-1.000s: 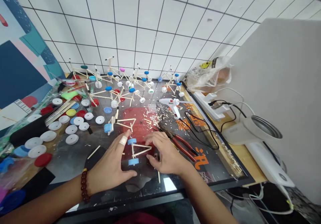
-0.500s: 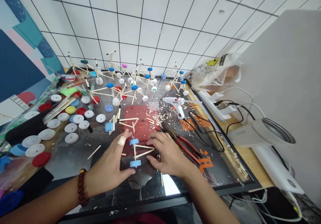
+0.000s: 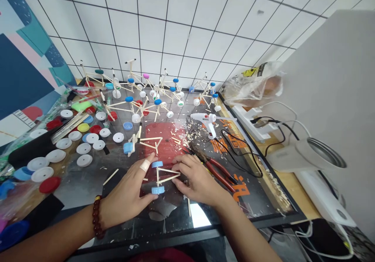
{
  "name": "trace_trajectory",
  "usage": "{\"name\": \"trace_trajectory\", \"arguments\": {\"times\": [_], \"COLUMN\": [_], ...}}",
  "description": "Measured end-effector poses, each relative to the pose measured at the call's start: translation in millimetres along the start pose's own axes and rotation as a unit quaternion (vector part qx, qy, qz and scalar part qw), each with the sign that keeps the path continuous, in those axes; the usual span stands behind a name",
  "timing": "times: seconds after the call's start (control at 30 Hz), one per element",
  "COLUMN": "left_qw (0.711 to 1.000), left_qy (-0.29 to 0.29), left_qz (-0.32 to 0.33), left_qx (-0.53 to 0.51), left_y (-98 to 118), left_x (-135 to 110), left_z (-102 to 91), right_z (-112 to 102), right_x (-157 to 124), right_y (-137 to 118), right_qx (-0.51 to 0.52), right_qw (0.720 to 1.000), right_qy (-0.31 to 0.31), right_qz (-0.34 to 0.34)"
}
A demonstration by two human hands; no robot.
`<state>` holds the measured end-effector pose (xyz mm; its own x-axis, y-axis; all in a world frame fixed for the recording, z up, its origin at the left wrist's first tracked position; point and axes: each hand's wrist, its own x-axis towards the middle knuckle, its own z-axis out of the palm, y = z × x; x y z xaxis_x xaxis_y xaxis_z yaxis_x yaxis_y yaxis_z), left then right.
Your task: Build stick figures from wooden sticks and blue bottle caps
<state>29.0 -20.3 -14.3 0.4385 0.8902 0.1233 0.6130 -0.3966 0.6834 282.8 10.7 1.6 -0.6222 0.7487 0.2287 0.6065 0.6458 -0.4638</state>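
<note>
A small triangular frame of wooden sticks [image 3: 168, 171] lies flat in front of me, with a light blue bottle-cap wheel [image 3: 158, 190] at each end of its left crossbar. My left hand [image 3: 129, 187], a bandage on one finger, spans this crossbar, index fingertip at the far wheel and thumb against the near one. Curled about the frame's pointed right end is my right hand [image 3: 196, 178]; thumb and fingers meet the stick tips, partly hiding them. Just beyond stands another stick piece with a blue cap wheel [image 3: 128, 148].
Several finished stick tricycles [image 3: 158, 102] stand along the tiled wall. A white glue gun [image 3: 208, 122] and red-handled pliers [image 3: 219, 172] lie right of centre. Loose bottle caps [image 3: 83, 148] crowd the left. A power strip [image 3: 254, 123] and lamp shade [image 3: 304, 154] are farther right.
The left thumb and index finger have closed slightly toward the two blue wheels. My right thumb has moved up against the stick ends. The frame stays nearly in place.
</note>
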Motion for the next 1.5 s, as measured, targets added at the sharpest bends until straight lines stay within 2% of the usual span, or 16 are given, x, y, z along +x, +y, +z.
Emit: {"name": "trace_trajectory", "arguments": {"times": [0.27,0.37,0.6,0.77,0.97,1.1,1.33,1.5], "left_qw": [1.0,1.0,1.0,1.0,0.999,0.999,0.999,0.999], "left_qy": [0.002,0.002,-0.003,-0.004,-0.002,-0.002,0.0,-0.004], "left_qz": [0.012,0.007,0.0,0.007,0.024,0.036,0.037,0.033], "left_qx": [0.01,0.011,0.007,0.02,0.03,0.03,0.031,0.033], "left_y": [-1,-2,-1,0,0,-1,-1,-2], "left_x": [0,0,1,3,3,2,2,0], "left_z": [0.2,0.5,0.6,1.0,-1.0,-1.6,-1.6,-1.4], "right_z": [-1,-1,1,1,2,3,3,3], "right_x": [-1,-2,-3,-3,0,1,-1,-2], "right_y": [1,1,3,3,7,9,11,13], "right_qx": [0.057,0.045,0.026,0.02,0.019,0.013,0.019,0.014], "right_qw": [0.998,0.998,0.997,0.997,0.997,0.999,0.999,0.998], "right_qy": [0.03,0.041,0.069,0.067,0.071,0.041,0.032,0.066], "right_qz": [0.001,0.011,-0.015,-0.029,0.021,0.01,-0.001,0.006]}}
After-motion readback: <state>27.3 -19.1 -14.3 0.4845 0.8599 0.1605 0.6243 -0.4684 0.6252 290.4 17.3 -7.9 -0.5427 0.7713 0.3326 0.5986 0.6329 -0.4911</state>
